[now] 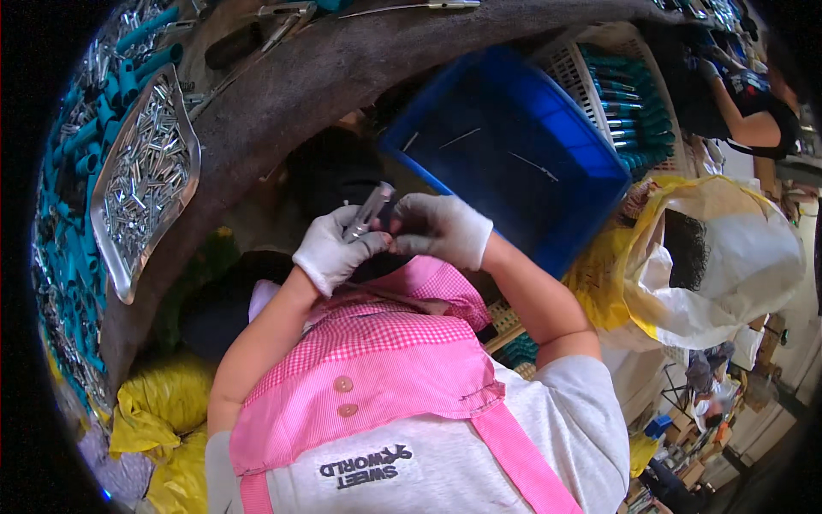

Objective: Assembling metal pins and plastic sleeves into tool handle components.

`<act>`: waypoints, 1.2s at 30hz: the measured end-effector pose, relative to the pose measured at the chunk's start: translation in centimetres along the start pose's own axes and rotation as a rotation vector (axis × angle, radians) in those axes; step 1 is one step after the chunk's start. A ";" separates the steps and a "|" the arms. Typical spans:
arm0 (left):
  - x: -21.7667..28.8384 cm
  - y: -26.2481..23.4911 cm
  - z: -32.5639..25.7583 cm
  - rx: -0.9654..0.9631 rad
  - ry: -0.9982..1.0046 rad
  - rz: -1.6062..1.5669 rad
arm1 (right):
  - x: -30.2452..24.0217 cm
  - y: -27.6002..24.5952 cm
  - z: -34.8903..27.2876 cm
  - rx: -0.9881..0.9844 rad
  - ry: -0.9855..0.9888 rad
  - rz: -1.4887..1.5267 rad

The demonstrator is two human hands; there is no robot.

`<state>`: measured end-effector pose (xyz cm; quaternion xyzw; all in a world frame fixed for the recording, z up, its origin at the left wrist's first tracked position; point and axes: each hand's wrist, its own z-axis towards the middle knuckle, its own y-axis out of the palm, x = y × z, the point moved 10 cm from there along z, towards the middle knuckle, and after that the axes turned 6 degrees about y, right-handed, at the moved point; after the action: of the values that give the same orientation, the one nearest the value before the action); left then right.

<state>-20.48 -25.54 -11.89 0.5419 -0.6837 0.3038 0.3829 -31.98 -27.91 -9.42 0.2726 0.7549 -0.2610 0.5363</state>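
Gloved left hand (330, 250) and right hand (441, 228) both grip a metal tube (369, 211), its long axis tilted up-right.

A small assembly workshop: a metal tray (145, 184) heaped with small metal parts sits at the workbench's (291, 94) left edge, beside teal handles (81, 141), crates (522, 146) and another worker (753, 107) nearby.

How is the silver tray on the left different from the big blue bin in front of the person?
The metal tray is shallow, shiny and silver, heaped with small metal tubes. The blue bin is deep, plastic and nearly bare, with only a few thin metal rods on its floor. The tray lies to the left of the gloved hands, the bin to the right beyond them. Both are open-topped containers for metal parts.
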 end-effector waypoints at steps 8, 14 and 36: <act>-6.5 2.4 -1.8 -0.078 -0.367 -0.623 | 7.9 4.4 3.3 0.201 0.270 0.853; -7.4 1.2 -2.4 -0.133 -0.315 -0.474 | 8.1 5.0 1.6 0.420 0.156 0.812; -2.5 -3.4 -4.7 0.085 -0.161 -0.614 | 24.1 -9.4 13.4 0.255 0.016 -0.983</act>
<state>-15.94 -21.14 -11.53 0.7607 -0.5028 0.1588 0.3785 -36.20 -40.67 -35.25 -0.0498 0.7600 -0.5708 0.3068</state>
